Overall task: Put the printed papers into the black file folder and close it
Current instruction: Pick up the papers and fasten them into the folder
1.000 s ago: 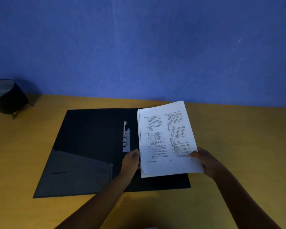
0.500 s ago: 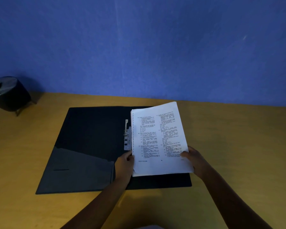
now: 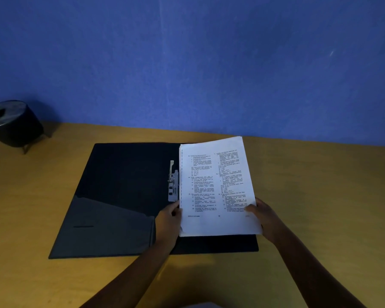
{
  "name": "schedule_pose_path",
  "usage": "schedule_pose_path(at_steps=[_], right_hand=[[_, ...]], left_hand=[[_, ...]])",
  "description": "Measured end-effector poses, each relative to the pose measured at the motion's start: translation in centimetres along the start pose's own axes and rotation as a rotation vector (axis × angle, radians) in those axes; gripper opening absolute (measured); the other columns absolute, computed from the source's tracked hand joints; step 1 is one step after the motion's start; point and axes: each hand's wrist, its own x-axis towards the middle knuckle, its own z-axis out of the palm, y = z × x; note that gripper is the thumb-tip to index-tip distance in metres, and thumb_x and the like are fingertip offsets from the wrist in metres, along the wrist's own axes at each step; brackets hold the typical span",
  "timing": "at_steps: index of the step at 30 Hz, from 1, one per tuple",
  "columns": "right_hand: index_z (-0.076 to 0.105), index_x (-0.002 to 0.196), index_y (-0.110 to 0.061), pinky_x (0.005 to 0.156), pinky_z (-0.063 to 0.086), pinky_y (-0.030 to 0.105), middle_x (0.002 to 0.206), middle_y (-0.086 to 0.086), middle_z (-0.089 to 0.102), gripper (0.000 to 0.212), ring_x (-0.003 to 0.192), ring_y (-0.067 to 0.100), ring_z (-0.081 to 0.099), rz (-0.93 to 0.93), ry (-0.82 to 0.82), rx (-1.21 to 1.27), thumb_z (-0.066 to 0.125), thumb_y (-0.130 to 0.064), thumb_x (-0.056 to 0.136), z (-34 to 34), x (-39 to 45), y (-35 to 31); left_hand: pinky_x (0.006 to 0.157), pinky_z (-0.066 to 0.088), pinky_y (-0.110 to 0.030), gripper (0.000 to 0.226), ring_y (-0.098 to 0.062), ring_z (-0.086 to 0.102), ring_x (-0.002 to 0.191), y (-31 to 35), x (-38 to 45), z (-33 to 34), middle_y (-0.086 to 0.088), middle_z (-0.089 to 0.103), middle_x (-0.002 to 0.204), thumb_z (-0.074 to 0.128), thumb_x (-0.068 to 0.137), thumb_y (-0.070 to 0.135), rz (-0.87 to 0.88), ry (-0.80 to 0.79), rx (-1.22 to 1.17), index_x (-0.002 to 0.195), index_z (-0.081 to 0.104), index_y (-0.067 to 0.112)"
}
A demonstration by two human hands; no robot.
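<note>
A black file folder [image 3: 125,196] lies open and flat on a yellow-orange table [image 3: 320,207], its spine running away from the person. The left inner cover carries a slanted pocket [image 3: 107,225] at its near end; a metal clip mechanism [image 3: 173,183] stands beside the spine, its lever pointing to the far side. A stack of printed papers [image 3: 216,185], text in two columns and a dotted line of perforations along the left margin, sits over the right half of the folder, its left edge just beside the clip. Its far end appears raised slightly above the cover. The left hand [image 3: 168,221] grips the stack at the near left corner, thumb on top and the remaining fingers hidden beneath the sheets. The right hand [image 3: 265,218] pinches the near right edge, thumb pressed on the printed face, the other fingers out of sight below. At the far left of the table, against the blue wall [image 3: 209,63], stands a dark round pot [image 3: 13,123] on short legs.
</note>
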Motion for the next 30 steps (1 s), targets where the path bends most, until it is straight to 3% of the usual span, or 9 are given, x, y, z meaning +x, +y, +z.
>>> schedule_pose_path(at_steps=[4, 7, 11, 16, 19, 21, 24, 27, 30], right_hand=[[0.06, 0.113, -0.009, 0.085, 0.051, 0.049, 0.112, 0.017, 0.067, 0.031, 0.1, 0.04, 0.063, 0.006, -0.016, -0.038, 0.047, -0.001, 0.085, 0.2, 0.3, -0.1], [0.061, 0.112, -0.007, 0.082, 0.051, 0.046, 0.112, 0.019, 0.066, 0.032, 0.101, 0.041, 0.063, 0.007, -0.015, -0.04, 0.049, -0.001, 0.083, 0.6, 0.3, -0.5], [0.063, 0.11, -0.009, 0.081, 0.051, 0.044, 0.111, 0.016, 0.067, 0.031, 0.097, 0.035, 0.065, -0.012, 0.01, -0.174, 0.047, -0.001, 0.085, 1.3, 0.5, -0.7], [0.06, 0.113, -0.004, 0.061, 0.048, 0.024, 0.11, 0.014, 0.066, 0.027, 0.084, 0.023, 0.062, -0.053, 0.064, -0.401, 0.052, -0.006, 0.087, 2.0, 0.4, -1.1], [0.063, 0.108, -0.004, 0.055, 0.042, 0.02, 0.102, 0.01, 0.069, 0.028, 0.078, 0.018, 0.06, -0.142, 0.131, -0.654, 0.061, -0.021, 0.086, 1.9, 0.5, -1.8], [0.065, 0.105, -0.003, 0.05, 0.036, 0.015, 0.093, 0.007, 0.07, 0.027, 0.073, 0.016, 0.057, -0.175, 0.16, -0.773, 0.06, -0.023, 0.087, 1.8, 0.5, -2.1], [0.065, 0.105, -0.002, 0.046, 0.032, 0.018, 0.072, -0.001, 0.061, 0.026, 0.063, 0.013, 0.052, -0.168, 0.224, -0.849, 0.056, -0.021, 0.089, 1.7, 0.4, -1.8], [0.061, 0.111, -0.005, 0.048, 0.034, 0.019, 0.098, 0.01, 0.069, 0.027, 0.073, 0.015, 0.055, -0.144, 0.247, -0.866, 0.054, -0.021, 0.09, 2.0, 0.1, -1.2], [0.06, 0.114, -0.004, 0.05, 0.036, 0.02, 0.105, 0.013, 0.067, 0.031, 0.078, 0.019, 0.058, -0.135, 0.269, -0.87, 0.055, -0.021, 0.089, 2.0, 0.3, -0.7]], left_hand=[[0.037, 0.037, -0.009, 0.031, 0.002, 0.052, 0.036, -0.5, 0.3, -0.1, -0.003, 0.065, 0.074, 0.049, 0.093, 0.004, -0.005, 0.017, 0.006, 0.122, 0.059, 0.007], [0.039, 0.038, -0.008, 0.03, 0.003, 0.055, 0.041, -0.7, 0.2, -0.4, 0.002, 0.062, 0.073, 0.049, 0.093, 0.003, 0.016, 0.024, 0.019, 0.121, 0.059, 0.006], [0.045, 0.04, -0.005, 0.031, -0.007, 0.053, 0.054, -1.0, 0.1, -0.9, 0.011, 0.058, 0.071, 0.049, 0.092, 0.002, 0.039, 0.048, 0.059, 0.121, 0.059, 0.005], [0.049, 0.042, -0.006, 0.036, -0.006, 0.052, 0.061, -1.8, 0.2, -1.3, 0.01, 0.058, 0.075, 0.048, 0.093, 0.003, 0.02, 0.061, 0.101, 0.128, 0.053, 0.007], [0.063, 0.041, -0.012, 0.04, -0.01, 0.054, 0.073, -1.9, 0.1, -1.5, -0.007, 0.064, 0.101, 0.049, 0.093, 0.005, 0.019, 0.059, 0.154, 0.133, 0.048, 0.005], [0.074, 0.041, -0.018, 0.041, -0.01, 0.052, 0.083, -1.9, 0.1, -1.7, -0.012, 0.059, 0.114, 0.051, 0.092, 0.006, 0.051, 0.051, 0.203, 0.133, 0.047, 0.005], [0.077, 0.041, -0.02, 0.04, -0.011, 0.051, 0.088, -1.8, 0.0, -2.0, -0.007, 0.053, 0.109, 0.051, 0.092, 0.007, 0.115, 0.024, 0.249, 0.132, 0.047, 0.007], [0.084, 0.046, -0.026, 0.037, -0.017, 0.053, 0.095, -2.1, 0.1, -2.3, -0.01, 0.056, 0.108, 0.05, 0.092, 0.006, 0.202, -0.002, 0.324, 0.129, 0.051, 0.008], [0.086, 0.046, -0.028, 0.037, -0.02, 0.053, 0.1, -2.4, 0.6, -2.6, -0.013, 0.056, 0.114, 0.047, 0.093, 0.006, 0.235, -0.037, 0.37, 0.13, 0.05, 0.008]])
